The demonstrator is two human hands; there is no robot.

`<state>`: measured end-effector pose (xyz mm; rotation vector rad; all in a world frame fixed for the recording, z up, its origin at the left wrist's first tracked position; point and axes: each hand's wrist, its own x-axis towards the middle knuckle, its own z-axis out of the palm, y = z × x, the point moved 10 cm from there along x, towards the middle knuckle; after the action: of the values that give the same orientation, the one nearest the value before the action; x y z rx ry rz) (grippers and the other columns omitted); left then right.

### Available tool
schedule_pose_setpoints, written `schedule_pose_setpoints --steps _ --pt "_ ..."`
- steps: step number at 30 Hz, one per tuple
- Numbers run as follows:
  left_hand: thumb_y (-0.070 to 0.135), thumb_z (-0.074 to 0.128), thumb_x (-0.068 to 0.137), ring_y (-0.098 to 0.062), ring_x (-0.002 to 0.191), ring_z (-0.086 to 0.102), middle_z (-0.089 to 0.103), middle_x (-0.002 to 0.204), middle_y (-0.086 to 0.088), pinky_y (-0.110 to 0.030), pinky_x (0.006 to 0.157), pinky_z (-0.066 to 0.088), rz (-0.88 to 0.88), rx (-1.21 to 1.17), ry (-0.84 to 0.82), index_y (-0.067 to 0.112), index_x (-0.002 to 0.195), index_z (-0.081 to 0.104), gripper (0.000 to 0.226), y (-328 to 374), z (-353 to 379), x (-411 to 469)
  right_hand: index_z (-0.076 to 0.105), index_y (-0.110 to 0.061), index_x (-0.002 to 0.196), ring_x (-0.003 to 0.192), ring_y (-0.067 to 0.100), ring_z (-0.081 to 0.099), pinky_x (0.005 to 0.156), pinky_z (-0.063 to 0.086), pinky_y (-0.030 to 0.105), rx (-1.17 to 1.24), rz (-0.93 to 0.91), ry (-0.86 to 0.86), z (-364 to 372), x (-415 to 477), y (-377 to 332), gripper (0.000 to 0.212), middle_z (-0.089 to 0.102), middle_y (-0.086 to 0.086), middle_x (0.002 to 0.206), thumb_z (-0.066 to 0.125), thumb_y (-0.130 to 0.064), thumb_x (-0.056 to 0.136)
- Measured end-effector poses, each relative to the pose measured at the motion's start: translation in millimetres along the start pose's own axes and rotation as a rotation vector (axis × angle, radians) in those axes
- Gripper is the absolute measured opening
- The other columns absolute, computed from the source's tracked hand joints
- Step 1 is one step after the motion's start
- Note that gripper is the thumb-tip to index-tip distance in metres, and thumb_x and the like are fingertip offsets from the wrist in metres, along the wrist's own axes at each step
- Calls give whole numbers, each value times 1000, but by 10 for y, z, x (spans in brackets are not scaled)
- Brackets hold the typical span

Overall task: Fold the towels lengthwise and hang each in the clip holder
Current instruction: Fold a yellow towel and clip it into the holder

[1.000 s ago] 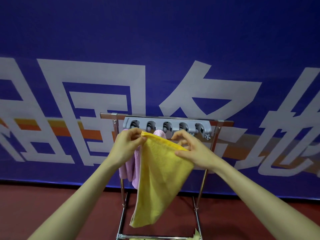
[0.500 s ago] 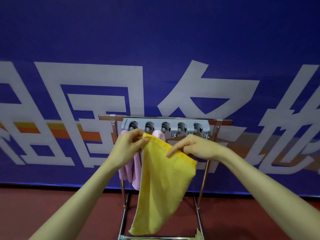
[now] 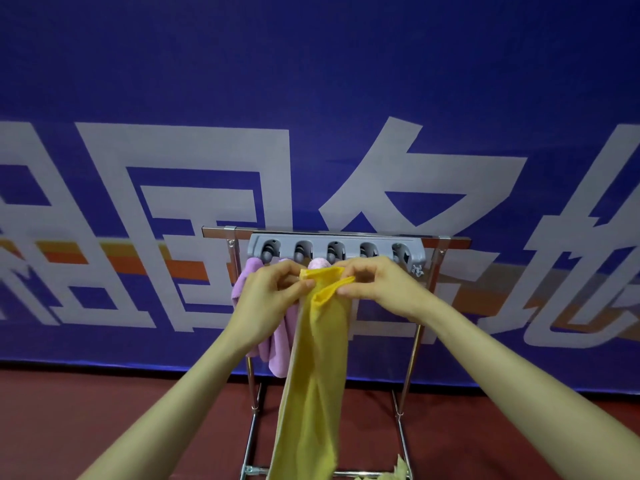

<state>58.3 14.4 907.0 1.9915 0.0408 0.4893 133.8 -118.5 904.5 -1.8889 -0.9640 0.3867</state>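
Observation:
A yellow towel [image 3: 313, 368] hangs down in a long narrow fold in front of the rack. My left hand [image 3: 268, 294] pinches its top left corner and my right hand [image 3: 379, 284] pinches the top right edge, the two brought close together just below the grey clip holder [image 3: 334, 249]. The holder has several round clips and sits on a metal rack [image 3: 412, 358]. Purple towels [image 3: 277, 355] hang from the left clips, partly hidden behind my left hand and the yellow towel.
A blue banner [image 3: 311, 98] with large white characters stands right behind the rack. The floor [image 3: 86, 410] is dark red. A bit of pale yellow-green cloth [image 3: 398, 471] lies on the rack's bottom bar at the lower right.
My right hand has moved left toward my left hand, bringing the towel's top corners together. The yellow towel went from a wide spread sheet to a narrow lengthwise fold.

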Motion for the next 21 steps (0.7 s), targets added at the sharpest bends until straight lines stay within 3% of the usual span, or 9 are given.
schedule_pose_setpoints --steps 2,4,9,12,17,21 --pt "18 65 88 -6 68 66 72 71 -3 -17 68 53 17 9 29 18 87 67 2 50 -14 -25 65 -6 80 89 15 64 83 51 25 62 16 86 -20 29 2 10 68 12 93 68 -15 85" --pt "18 66 88 -6 64 64 71 67 -4 -21 67 54 18 18 46 21 83 66 5 57 -34 -32 63 -10 76 81 13 59 76 50 21 120 19 150 -17 59 -6 10 63 10 82 67 -12 85" --pt "14 64 88 5 65 60 64 67 7 -7 62 45 73 168 84 21 80 60 11 160 -74 -36 60 -6 78 79 21 52 76 46 34 361 50 264 -3 108 47 11 53 14 79 63 -11 87" --pt "14 64 88 7 63 55 60 66 9 -5 61 41 106 216 104 18 79 60 11 193 -76 -24 60 -2 78 75 21 51 73 43 35 334 48 305 -20 130 14 12 51 12 74 64 -10 86" --pt "15 65 88 4 69 61 67 74 8 -8 63 46 77 78 127 15 91 68 5 137 -70 -5 56 -13 70 67 9 51 65 44 24 304 16 350 -67 112 -63 18 52 1 67 67 -7 84" --pt "18 65 88 -1 82 66 70 86 4 -15 73 52 39 -140 130 14 103 63 16 80 -35 17 55 -9 89 76 14 56 70 49 27 313 -13 396 -147 58 -126 16 58 8 80 68 -3 82"
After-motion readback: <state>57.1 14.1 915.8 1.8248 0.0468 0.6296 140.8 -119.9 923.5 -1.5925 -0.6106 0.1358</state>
